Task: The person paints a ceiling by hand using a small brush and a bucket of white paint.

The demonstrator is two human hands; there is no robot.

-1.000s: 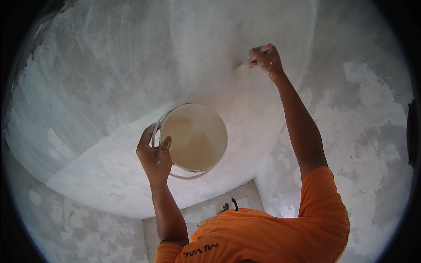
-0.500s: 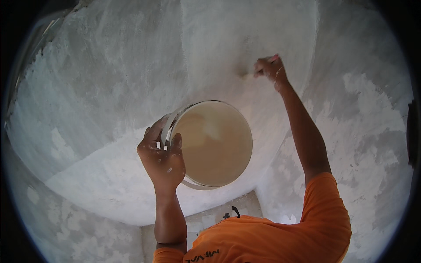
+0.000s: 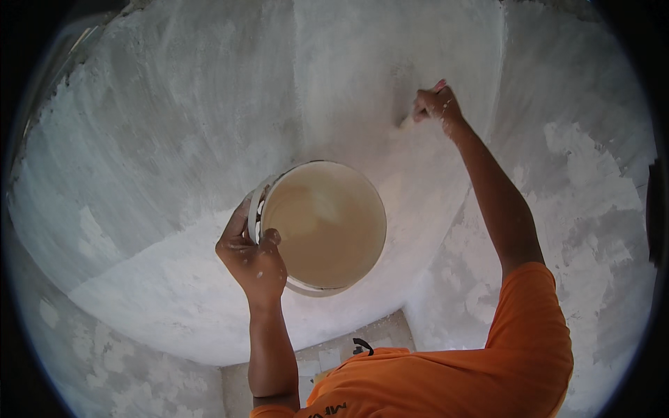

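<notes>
Bucket [image 3: 371, 244] clamped at rim by left hand [image 3: 255, 263]; right hand [image 3: 440, 109] curled round brush [image 3: 407, 122]; bucket between hands.

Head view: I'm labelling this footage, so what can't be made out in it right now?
All in the head view:
Tool: its grip is mostly covered by the right hand; its pale end is small and blurred.
Left hand: fingertips other than the thumb's, hidden behind the bucket.
The bucket's base: hidden by its mouth and contents.
Orange shirt: cut off by the lower edge.
Dark object: too dark, at the fisheye's right rim.
</notes>
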